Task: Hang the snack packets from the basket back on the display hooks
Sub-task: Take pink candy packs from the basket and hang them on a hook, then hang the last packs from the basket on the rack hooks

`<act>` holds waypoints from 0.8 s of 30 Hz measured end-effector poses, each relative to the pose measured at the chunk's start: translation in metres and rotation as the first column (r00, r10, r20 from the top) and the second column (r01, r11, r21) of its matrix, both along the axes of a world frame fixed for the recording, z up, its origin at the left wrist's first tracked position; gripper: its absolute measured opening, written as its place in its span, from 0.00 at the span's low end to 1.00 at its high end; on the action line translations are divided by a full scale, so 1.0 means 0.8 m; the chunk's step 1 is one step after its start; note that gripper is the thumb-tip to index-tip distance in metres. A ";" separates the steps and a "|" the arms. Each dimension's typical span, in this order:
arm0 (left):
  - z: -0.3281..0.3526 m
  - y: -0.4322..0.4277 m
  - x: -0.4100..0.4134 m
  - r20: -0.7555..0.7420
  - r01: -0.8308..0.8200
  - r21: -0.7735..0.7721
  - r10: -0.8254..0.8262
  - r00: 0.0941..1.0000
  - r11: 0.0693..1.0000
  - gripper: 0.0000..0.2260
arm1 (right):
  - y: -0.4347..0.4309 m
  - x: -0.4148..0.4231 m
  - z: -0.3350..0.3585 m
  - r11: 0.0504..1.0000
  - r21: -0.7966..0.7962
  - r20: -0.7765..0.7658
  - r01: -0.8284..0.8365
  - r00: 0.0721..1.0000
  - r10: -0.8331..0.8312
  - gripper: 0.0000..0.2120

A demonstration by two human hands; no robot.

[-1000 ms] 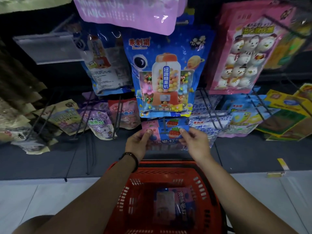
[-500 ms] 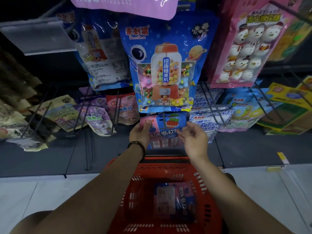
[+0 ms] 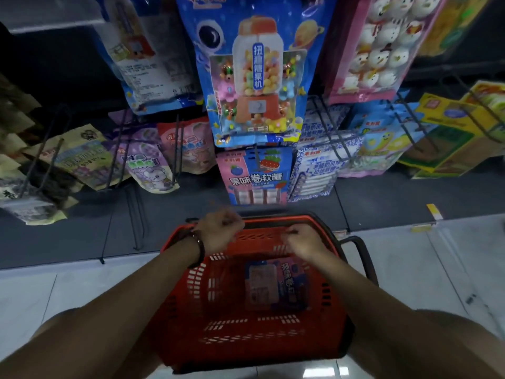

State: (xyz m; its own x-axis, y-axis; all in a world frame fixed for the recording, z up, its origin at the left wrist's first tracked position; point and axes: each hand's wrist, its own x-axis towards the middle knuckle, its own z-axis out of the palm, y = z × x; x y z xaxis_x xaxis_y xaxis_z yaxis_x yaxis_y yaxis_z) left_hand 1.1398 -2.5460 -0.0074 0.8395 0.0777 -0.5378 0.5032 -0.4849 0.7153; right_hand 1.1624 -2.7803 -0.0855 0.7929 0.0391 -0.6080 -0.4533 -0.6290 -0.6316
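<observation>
A snack packet (image 3: pixel 274 285) lies flat in the red basket (image 3: pixel 246 332), long side pointing to the shelf, just under the right hand (image 3: pixel 303 242), farther from the left hand (image 3: pixel 218 231); both are empty, fingers curled

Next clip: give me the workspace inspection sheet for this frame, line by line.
Surface: dark shelf base beneath the hooks; pale tiled floor.
Job's things: fruit-roll packet hangs on a display hook; a second packet lies in the red basket.
Clutter: gumball-machine packet, snowman packet and purple packet hang nearby.
Grips: left hand and right hand are over the basket, blurred; no packet seen in either.
Cables: nothing seen.
Surroundings: dim shop display; yellow tag on the shelf edge.
</observation>
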 end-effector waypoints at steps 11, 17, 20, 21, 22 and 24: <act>-0.083 0.020 -0.057 -0.100 0.535 0.260 -0.529 0.843 0.804 0.08 | 0.004 -0.109 -0.177 0.984 -0.177 -0.252 0.023 0.965 -0.068 0.18; -0.108 0.005 -0.038 -0.155 0.553 0.167 -0.532 0.832 0.816 0.09 | 0.005 -0.110 -0.212 0.950 -0.163 -0.276 0.265 0.912 -0.302 0.26; -0.117 0.003 -0.037 -0.203 0.553 0.141 -0.523 0.828 0.821 0.08 | 0.012 -0.111 -0.252 0.952 0.034 -0.430 0.306 0.864 -0.262 0.18; -0.120 0.003 -0.037 -0.228 0.562 0.136 -0.526 0.819 0.816 0.08 | 0.015 -0.111 -0.263 0.942 0.072 -0.476 0.329 0.841 -0.257 0.19; -0.123 0.003 -0.037 -0.250 0.571 0.132 -0.531 0.810 0.810 0.08 | 0.017 -0.109 -0.267 0.958 0.049 -0.531 0.281 0.820 -0.213 0.23; -0.126 0.000 -0.037 -0.283 0.583 0.122 -0.535 0.796 0.803 0.08 | 0.012 -0.120 -0.302 0.984 -0.008 -0.540 0.178 0.827 -0.154 0.25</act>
